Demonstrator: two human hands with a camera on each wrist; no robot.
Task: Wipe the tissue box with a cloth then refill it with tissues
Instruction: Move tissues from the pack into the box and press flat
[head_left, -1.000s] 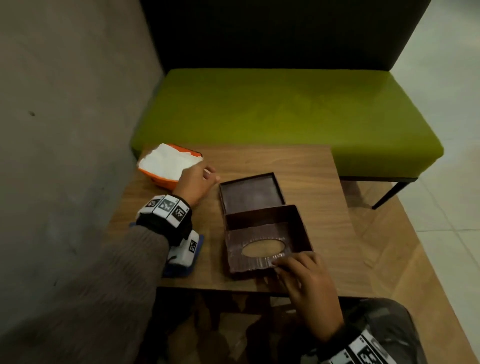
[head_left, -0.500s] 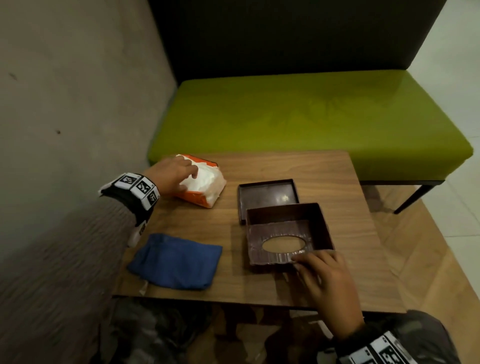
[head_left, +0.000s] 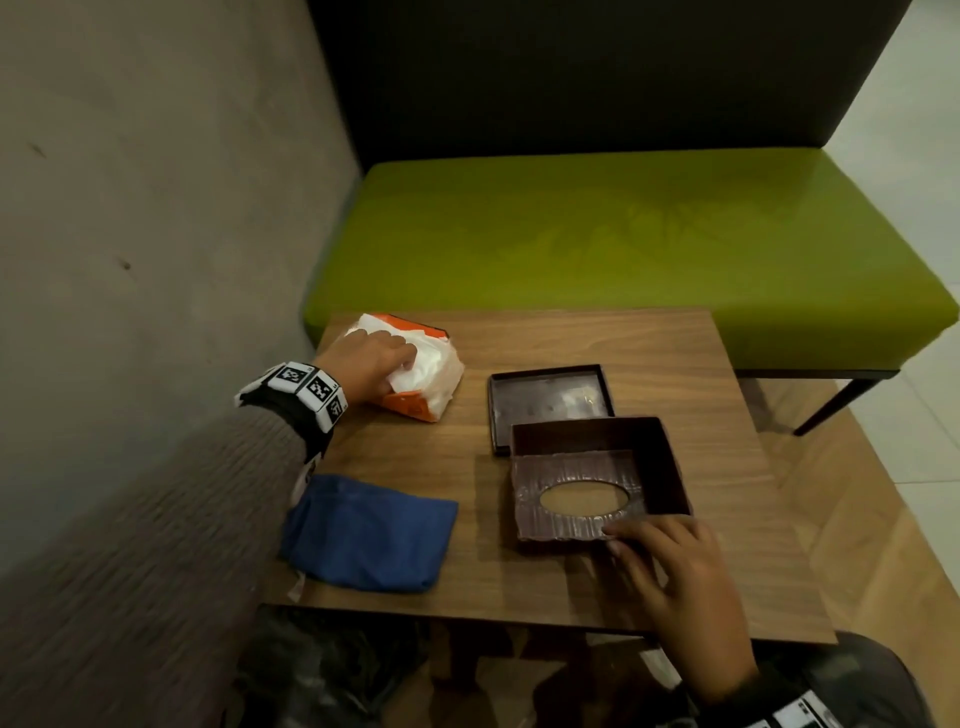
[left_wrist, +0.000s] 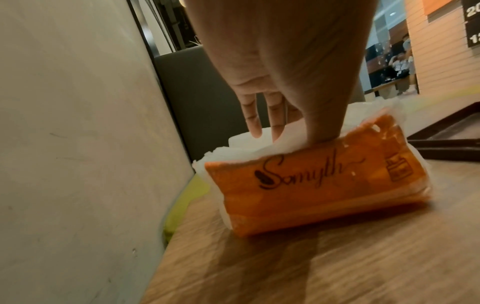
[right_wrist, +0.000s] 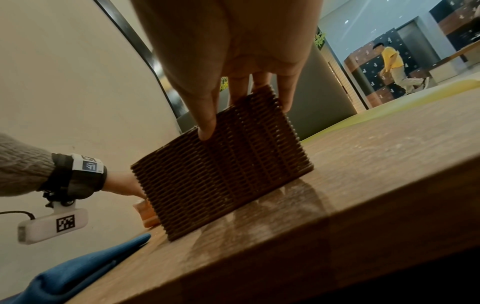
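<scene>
An orange tissue pack (head_left: 415, 387) with white tissues showing lies at the table's far left. My left hand (head_left: 402, 366) grips it from above, thumb and fingers pinching the white stack (left_wrist: 285, 137). The brown woven tissue box (head_left: 597, 483) sits open side up, its oval slot against the table. Its flat base panel (head_left: 548, 400) lies just behind it. My right hand (head_left: 623, 535) holds the box's near wall, thumb on the woven outside (right_wrist: 244, 115) and fingers over the rim. A folded blue cloth (head_left: 363, 535) lies at the front left, untouched.
The small wooden table (head_left: 675, 364) stands against a grey wall (head_left: 156, 208) on the left. A green bench (head_left: 623, 244) with a dark backrest runs behind it. Tiled floor lies to the right. People move far off in the right wrist view.
My left hand left the spot beside the box, uncovering the blue cloth, reached to the tissue pack and now digs into the tissues. My right hand stayed on the box.
</scene>
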